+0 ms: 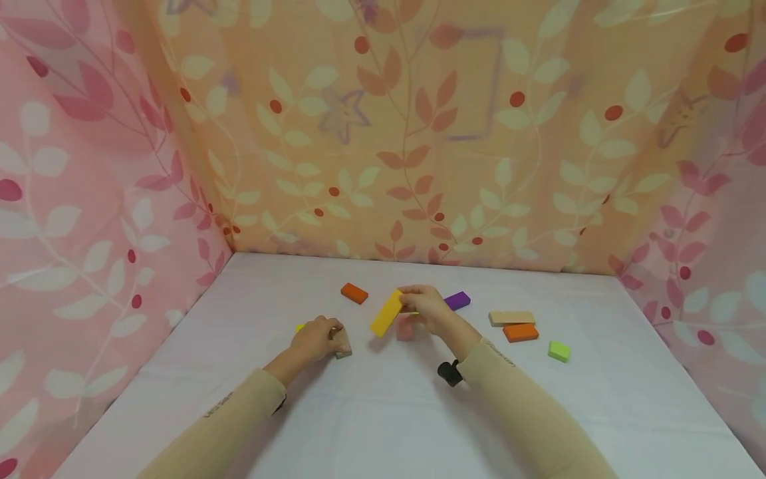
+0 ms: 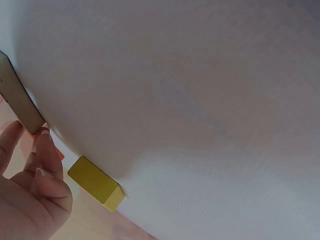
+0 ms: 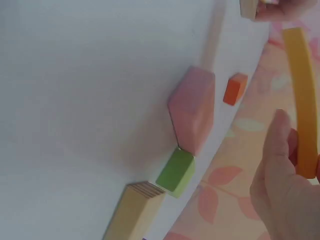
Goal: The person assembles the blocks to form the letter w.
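Note:
My left hand (image 1: pixel 314 339) pinches a plain wooden block (image 1: pixel 342 343) at its end, low over the white table, left of centre. In the left wrist view that wooden block (image 2: pixel 20 97) meets the fingertips. A yellow block (image 2: pixel 95 181) lies beside this hand, mostly hidden in the head view. My right hand (image 1: pixel 423 306) holds a long orange-yellow block (image 1: pixel 387 313) by one end, tilted and raised off the table. Below the right hand sits a pink block (image 1: pixel 405 328). In the right wrist view a green block (image 3: pixel 177 170) lies by the pink block (image 3: pixel 195 110).
An orange block (image 1: pixel 354 293) lies at the back, between the hands. A purple block (image 1: pixel 457 301) is partly behind the right hand. Rightward lie a wooden block (image 1: pixel 511 319), another orange block (image 1: pixel 520 332) and a light green block (image 1: pixel 559 351). Patterned cloth (image 1: pixel 419 133) surrounds the table.

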Action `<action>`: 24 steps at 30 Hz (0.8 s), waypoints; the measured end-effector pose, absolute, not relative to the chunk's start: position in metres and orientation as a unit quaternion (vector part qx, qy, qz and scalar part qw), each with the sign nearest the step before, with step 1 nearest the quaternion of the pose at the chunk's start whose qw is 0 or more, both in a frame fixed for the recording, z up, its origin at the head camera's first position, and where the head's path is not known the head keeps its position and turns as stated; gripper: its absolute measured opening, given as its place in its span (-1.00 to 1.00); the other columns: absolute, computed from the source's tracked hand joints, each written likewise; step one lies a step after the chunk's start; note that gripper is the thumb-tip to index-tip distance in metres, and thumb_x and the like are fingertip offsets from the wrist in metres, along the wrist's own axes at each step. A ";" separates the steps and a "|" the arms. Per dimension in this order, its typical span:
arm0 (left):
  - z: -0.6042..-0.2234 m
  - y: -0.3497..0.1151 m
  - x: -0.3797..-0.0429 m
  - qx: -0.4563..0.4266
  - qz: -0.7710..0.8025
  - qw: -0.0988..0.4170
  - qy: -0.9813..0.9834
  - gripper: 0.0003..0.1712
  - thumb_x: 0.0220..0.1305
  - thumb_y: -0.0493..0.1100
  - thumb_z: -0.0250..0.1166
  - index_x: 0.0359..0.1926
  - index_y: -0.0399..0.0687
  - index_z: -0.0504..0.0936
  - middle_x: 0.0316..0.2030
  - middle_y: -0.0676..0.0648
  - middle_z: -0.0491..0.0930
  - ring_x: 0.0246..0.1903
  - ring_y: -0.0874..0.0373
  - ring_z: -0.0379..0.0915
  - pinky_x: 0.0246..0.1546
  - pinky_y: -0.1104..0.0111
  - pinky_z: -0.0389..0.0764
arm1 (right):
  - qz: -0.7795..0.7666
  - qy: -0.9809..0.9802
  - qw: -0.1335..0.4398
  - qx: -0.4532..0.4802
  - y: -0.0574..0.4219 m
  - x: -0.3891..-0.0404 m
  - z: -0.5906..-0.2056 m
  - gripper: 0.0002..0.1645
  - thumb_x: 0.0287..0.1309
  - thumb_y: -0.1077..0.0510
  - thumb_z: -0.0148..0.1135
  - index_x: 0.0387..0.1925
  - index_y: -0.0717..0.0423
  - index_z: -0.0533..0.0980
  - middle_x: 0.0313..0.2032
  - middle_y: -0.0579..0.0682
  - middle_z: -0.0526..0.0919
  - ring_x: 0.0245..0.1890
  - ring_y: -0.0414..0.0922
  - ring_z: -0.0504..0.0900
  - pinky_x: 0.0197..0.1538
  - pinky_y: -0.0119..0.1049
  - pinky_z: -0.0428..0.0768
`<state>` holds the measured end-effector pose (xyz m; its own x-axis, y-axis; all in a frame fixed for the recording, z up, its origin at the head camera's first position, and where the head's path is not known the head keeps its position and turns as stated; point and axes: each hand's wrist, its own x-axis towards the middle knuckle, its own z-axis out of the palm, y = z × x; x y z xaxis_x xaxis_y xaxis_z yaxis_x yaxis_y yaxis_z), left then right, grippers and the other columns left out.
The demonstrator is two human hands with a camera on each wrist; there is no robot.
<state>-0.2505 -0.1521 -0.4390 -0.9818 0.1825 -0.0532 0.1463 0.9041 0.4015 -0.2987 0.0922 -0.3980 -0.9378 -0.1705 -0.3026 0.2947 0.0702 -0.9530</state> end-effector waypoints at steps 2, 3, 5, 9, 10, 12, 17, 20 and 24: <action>-0.439 -0.153 -0.251 0.086 0.201 0.045 0.975 -0.50 0.13 -0.04 0.45 0.06 -0.16 0.62 -0.25 -0.11 0.51 -0.29 0.03 0.45 -0.23 0.18 0.54 | -0.678 0.711 0.183 0.032 0.093 -0.293 -0.401 -0.62 0.38 0.27 0.09 0.15 0.37 0.45 -0.05 0.21 0.61 -0.16 0.01 0.62 0.09 -0.05 0.56; -0.438 -0.153 -0.251 0.086 0.203 0.047 0.974 -0.49 0.13 -0.04 0.44 0.07 -0.16 0.61 -0.25 -0.11 0.51 -0.29 0.03 0.45 -0.22 0.18 0.54 | -0.674 0.713 0.191 0.028 0.092 -0.289 -0.403 -0.63 0.37 0.26 0.10 0.13 0.37 0.46 -0.08 0.19 0.62 -0.20 -0.01 0.63 0.05 -0.08 0.58; -0.439 -0.152 -0.252 0.090 0.204 0.051 0.974 -0.48 0.13 -0.03 0.44 0.08 -0.16 0.61 -0.25 -0.10 0.50 -0.29 0.04 0.44 -0.22 0.19 0.53 | -0.664 0.719 0.206 0.018 0.092 -0.283 -0.406 -0.64 0.34 0.25 0.15 0.08 0.40 0.48 -0.15 0.15 0.64 -0.26 -0.06 0.64 -0.02 -0.15 0.62; -0.438 -0.150 -0.254 0.093 0.213 0.056 0.971 -0.47 0.13 -0.03 0.44 0.09 -0.17 0.60 -0.25 -0.09 0.49 -0.28 0.05 0.43 -0.18 0.19 0.52 | -0.638 0.732 0.238 -0.002 0.088 -0.270 -0.413 -0.67 0.32 0.24 0.19 0.01 0.41 0.53 -0.28 0.07 0.68 -0.36 -0.11 0.64 -0.18 -0.26 0.63; -0.438 -0.149 -0.255 0.092 0.214 0.057 0.971 -0.47 0.13 -0.03 0.44 0.08 -0.17 0.60 -0.25 -0.09 0.49 -0.28 0.04 0.43 -0.18 0.19 0.52 | -0.630 0.737 0.245 -0.007 0.087 -0.268 -0.415 -0.68 0.31 0.23 0.20 0.00 0.39 0.54 -0.30 0.05 0.68 -0.37 -0.12 0.63 -0.21 -0.27 0.62; -0.438 -0.148 -0.256 0.088 0.214 0.059 0.971 -0.47 0.13 -0.03 0.44 0.08 -0.17 0.60 -0.24 -0.10 0.49 -0.27 0.03 0.44 -0.16 0.18 0.52 | -0.611 0.750 0.254 -0.017 0.083 -0.263 -0.419 -0.70 0.29 0.21 0.23 -0.03 0.35 0.58 -0.33 0.02 0.69 -0.39 -0.12 0.63 -0.26 -0.31 0.60; -0.437 -0.146 -0.259 0.078 0.207 0.066 0.973 -0.48 0.13 -0.02 0.44 0.08 -0.15 0.60 -0.25 -0.09 0.49 -0.27 0.03 0.42 -0.15 0.18 0.51 | -0.563 0.781 0.263 -0.062 0.070 -0.254 -0.427 -0.74 0.25 0.21 0.28 -0.09 0.29 0.63 -0.35 -0.02 0.70 -0.43 -0.15 0.59 -0.33 -0.36 0.58; -0.434 -0.144 -0.260 0.076 0.208 0.071 0.973 -0.47 0.12 -0.03 0.45 0.08 -0.16 0.59 -0.27 -0.09 0.47 -0.28 0.03 0.40 -0.16 0.19 0.49 | -0.533 0.802 0.254 -0.086 0.062 -0.250 -0.432 -0.76 0.22 0.21 0.30 -0.13 0.29 0.65 -0.40 -0.05 0.68 -0.48 -0.19 0.54 -0.40 -0.41 0.53; -0.429 -0.144 -0.258 0.077 0.218 0.079 0.970 -0.46 0.12 -0.04 0.45 0.08 -0.19 0.59 -0.29 -0.08 0.45 -0.30 0.04 0.38 -0.20 0.21 0.47 | -0.485 0.831 0.241 -0.128 0.058 -0.244 -0.436 -0.68 0.16 0.21 0.36 -0.06 0.28 0.62 -0.36 -0.05 0.64 -0.44 -0.19 0.52 -0.38 -0.40 0.56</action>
<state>-0.2577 -0.1437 -0.4287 -0.9755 0.1847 -0.1195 0.1158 0.8930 0.4349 -0.2438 0.0582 -0.4364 -0.8509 -0.4469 -0.2761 0.0202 0.4974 -0.8673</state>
